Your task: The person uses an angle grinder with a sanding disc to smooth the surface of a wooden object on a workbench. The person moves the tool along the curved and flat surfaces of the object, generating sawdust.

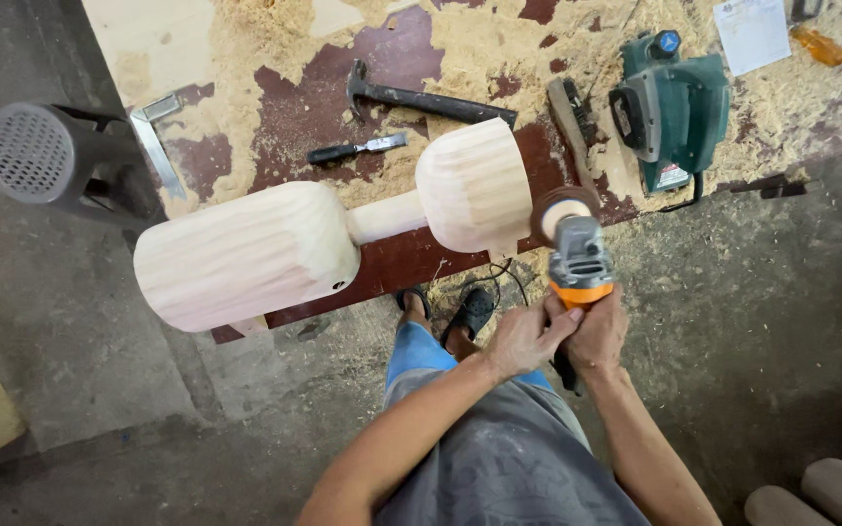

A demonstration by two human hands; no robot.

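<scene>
Together our left hand [523,338] and right hand [596,336] wrap their fingers round the grey-and-orange angle grinder [577,255] (disc touching the pale dumbbell-shaped carved wood [328,229] lying on the sawdust-strewn workbench [294,107]).

Even soft daylight, sharp, wide-angle edges

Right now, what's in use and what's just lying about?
In use:
left hand and right hand, both on the grinder
wooden dumbbell at the grinder's disc

Lying about:
hammer
chisel
brush
planer
square
paper
</scene>
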